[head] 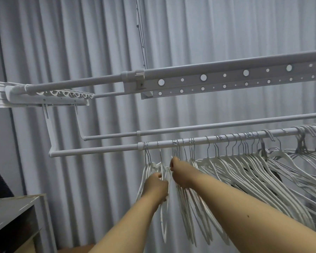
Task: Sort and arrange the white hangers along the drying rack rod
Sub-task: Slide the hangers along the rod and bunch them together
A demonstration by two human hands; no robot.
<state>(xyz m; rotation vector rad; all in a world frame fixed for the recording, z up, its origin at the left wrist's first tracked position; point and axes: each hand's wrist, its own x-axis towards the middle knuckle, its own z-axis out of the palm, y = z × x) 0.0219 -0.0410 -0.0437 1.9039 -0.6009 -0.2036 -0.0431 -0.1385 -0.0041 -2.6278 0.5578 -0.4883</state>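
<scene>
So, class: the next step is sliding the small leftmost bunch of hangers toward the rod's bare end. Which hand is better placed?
Probably the left hand: it grips that leftmost bunch already, nearest the rod's bare end. The right hand holds the next bunch over.

Fingers of the left hand [156, 185] and right hand [179, 173] vanish among the white hangers [232, 172], the rod [199, 140] runs off the right edge, lower hangers smear into blur.

1. Soft, even, cool-grey light; no glare, only faint shadows in the curtain [98, 42] folds.
2. Wide-angle bending tilts the rods [226, 70].
3. The lower hangers [190, 216] are slightly blurred.
</scene>
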